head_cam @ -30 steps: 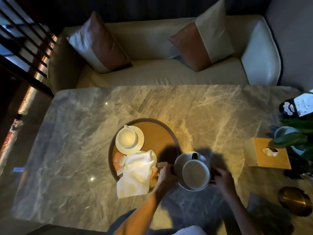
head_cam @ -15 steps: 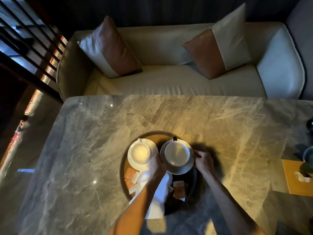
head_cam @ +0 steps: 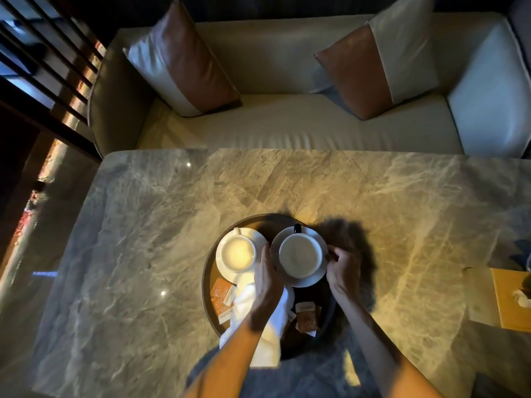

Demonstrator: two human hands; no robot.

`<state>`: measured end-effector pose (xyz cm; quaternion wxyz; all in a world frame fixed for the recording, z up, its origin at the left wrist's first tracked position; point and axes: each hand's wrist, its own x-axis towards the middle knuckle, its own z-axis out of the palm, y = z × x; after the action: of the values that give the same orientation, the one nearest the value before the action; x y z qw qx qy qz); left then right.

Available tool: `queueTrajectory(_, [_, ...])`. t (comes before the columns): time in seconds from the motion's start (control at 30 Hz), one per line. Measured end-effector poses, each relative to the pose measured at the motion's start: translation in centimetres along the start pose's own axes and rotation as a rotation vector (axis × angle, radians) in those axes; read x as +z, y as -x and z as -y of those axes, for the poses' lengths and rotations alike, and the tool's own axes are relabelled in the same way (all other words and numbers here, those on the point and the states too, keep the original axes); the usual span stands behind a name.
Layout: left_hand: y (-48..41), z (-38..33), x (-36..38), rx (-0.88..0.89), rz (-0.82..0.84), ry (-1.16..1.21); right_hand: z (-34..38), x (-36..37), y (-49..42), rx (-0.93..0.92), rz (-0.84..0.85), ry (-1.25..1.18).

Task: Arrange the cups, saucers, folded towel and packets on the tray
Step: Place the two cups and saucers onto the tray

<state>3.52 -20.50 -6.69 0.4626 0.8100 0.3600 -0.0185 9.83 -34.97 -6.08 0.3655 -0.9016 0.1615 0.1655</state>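
White cup (head_cam: 300, 256), saucer (head_cam: 304, 280), both hands gripping, round tray (head_cam: 207, 271)

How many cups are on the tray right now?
2. One cup on its saucer at the tray's left; the other cup beside it, between both hands. None seem hidden.

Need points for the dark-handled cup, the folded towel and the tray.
dark-handled cup (head_cam: 300, 256), head view, middle of its pale inside.
folded towel (head_cam: 244, 297), head view, white cloth left of the wrist.
tray (head_cam: 205, 285), head view, dark left rim.
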Motion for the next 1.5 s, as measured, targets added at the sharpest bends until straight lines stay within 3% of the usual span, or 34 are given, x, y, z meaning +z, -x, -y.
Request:
queueTrajectory(0.47, [1.5, -1.2, -1.0, 0.189, 0.028, -0.069, -0.5, 0.5, 1.0, -0.048, -0.088, 0.072])
queueTrajectory(0.57, [1.5, -0.7, -1.1, 0.159, 0.088, -0.114, -0.6, 0.5, 1.1, -0.016, -0.108, 0.066])
queueTrajectory(0.67, [1.5, -0.7, -1.4, 0.182, 0.13, -0.2, -0.6, 0.4, 1.2, -0.109, -0.099, 0.19])
queueTrajectory(0.8, [2.0, -0.4, -1.4, 0.136, 0.147, -0.372, -0.6, -0.3, 1.2, -0.16, -0.112, 0.147])
queueTrajectory(0.93, [2.7, -0.2, -1.0, 0.146, 0.135, -0.305, -0.6, -1.1, 1.4, -0.204, -0.004, -0.062])
queueTrajectory(1.03, [2.7, -0.4, -0.7, 0.13, 0.196, -0.168, -1.2, -1.0, 1.8, -0.138, 0.119, -0.078])
queueTrajectory(1.5, [3.2, -0.1, -0.7, 0.212, 0.21, -0.18, -2.7, -0.6, 2.0, -0.114, 0.051, -0.092])
